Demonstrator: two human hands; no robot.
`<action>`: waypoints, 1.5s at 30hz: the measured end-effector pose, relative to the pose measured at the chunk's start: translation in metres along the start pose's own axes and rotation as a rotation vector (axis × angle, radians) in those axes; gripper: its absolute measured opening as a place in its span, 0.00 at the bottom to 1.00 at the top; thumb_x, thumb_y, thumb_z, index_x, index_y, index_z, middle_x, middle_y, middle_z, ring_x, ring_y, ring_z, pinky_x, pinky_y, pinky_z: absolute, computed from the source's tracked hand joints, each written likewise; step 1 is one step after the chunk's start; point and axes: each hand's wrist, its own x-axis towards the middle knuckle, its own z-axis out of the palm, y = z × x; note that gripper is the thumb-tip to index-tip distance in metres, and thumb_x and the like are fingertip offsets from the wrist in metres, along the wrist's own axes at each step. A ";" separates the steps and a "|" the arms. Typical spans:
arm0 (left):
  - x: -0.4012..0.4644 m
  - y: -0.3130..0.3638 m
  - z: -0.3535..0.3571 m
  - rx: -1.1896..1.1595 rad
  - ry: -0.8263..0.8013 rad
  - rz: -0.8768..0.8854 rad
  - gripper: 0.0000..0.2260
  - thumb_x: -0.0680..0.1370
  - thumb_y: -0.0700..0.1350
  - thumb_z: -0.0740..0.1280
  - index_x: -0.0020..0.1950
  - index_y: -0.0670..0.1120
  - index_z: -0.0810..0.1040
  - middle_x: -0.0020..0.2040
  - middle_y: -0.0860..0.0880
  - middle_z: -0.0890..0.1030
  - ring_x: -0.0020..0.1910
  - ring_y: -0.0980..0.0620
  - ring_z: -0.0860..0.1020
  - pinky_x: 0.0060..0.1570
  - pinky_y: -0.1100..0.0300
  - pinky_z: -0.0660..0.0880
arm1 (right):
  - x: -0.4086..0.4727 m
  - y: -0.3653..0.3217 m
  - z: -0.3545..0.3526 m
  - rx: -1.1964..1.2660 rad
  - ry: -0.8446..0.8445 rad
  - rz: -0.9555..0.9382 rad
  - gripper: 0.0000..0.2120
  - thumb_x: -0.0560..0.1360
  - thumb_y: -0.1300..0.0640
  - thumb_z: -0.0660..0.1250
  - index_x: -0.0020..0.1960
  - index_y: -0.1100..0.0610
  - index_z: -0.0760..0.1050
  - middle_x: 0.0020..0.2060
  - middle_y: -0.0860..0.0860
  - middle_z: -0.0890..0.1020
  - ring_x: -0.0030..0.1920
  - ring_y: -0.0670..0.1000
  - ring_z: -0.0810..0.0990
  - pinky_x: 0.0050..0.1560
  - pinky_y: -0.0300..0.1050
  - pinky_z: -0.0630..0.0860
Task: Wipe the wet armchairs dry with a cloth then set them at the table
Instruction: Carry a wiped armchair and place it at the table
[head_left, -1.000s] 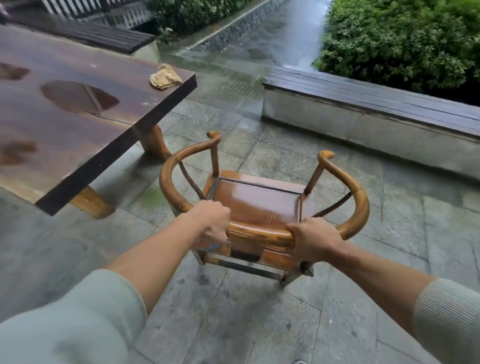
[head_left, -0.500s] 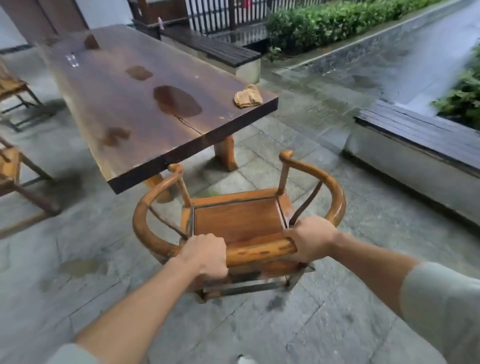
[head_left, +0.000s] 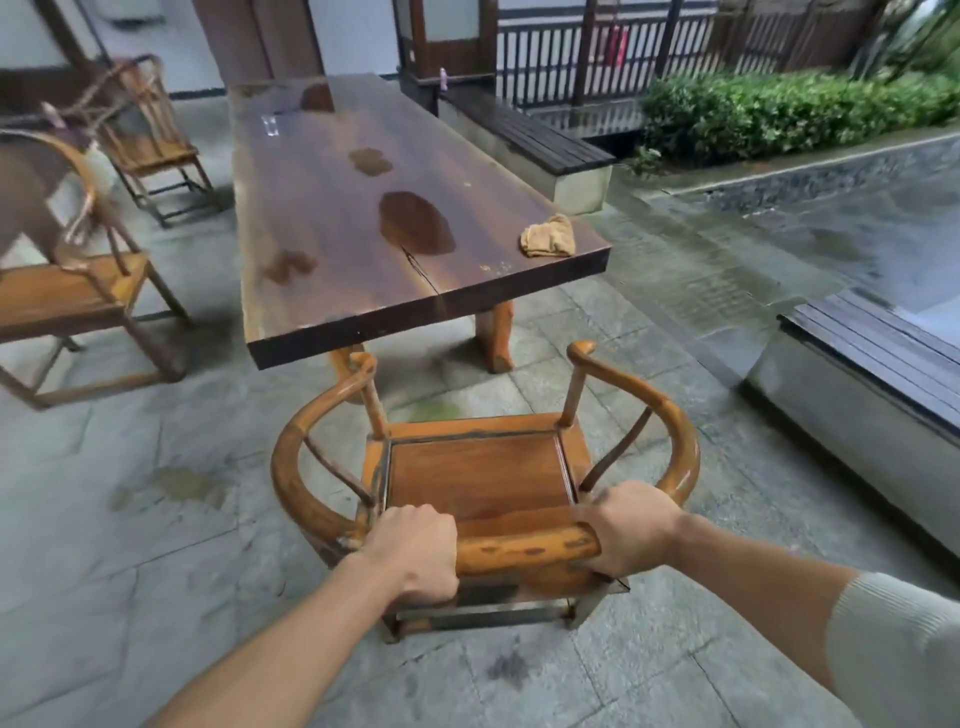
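Head view, two hands (head_left: 519, 551) clamped on one armchair (head_left: 483, 473), two more armchairs (head_left: 78, 291), one table (head_left: 363, 218), one cloth (head_left: 548, 236)

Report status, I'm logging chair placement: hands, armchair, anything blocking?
Left hand and right hand both grip the armchair top rail. Chair faces the table end, short of it. Cloth on table corner. Path clear.

Left hand (head_left: 415, 553): knuckles up, fingers curled round the armchair's top rail (head_left: 524, 548).
Right hand (head_left: 631, 525): same rail, fingers wrapped over it.
Arms: both stretched forward, forearms bare, pale sleeves pushed back.
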 end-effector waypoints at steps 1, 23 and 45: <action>0.003 0.008 -0.001 -0.015 0.022 -0.016 0.08 0.60 0.49 0.62 0.35 0.47 0.72 0.31 0.49 0.70 0.33 0.43 0.74 0.36 0.56 0.72 | -0.001 0.009 0.000 0.000 -0.005 -0.016 0.16 0.70 0.35 0.58 0.44 0.46 0.71 0.32 0.46 0.79 0.32 0.49 0.79 0.36 0.43 0.78; 0.108 0.064 -0.042 0.136 0.333 -0.132 0.22 0.71 0.68 0.57 0.47 0.51 0.72 0.39 0.49 0.81 0.38 0.43 0.81 0.35 0.54 0.66 | 0.067 0.195 -0.037 -0.083 0.179 -0.284 0.10 0.70 0.39 0.59 0.41 0.45 0.65 0.30 0.45 0.77 0.30 0.50 0.76 0.35 0.43 0.76; 0.088 0.110 -0.006 0.126 0.244 -0.155 0.19 0.73 0.63 0.63 0.48 0.48 0.73 0.36 0.50 0.80 0.36 0.46 0.80 0.37 0.54 0.67 | 0.029 0.192 0.010 -0.110 0.203 -0.383 0.17 0.77 0.36 0.58 0.51 0.48 0.74 0.35 0.46 0.82 0.33 0.53 0.82 0.37 0.46 0.80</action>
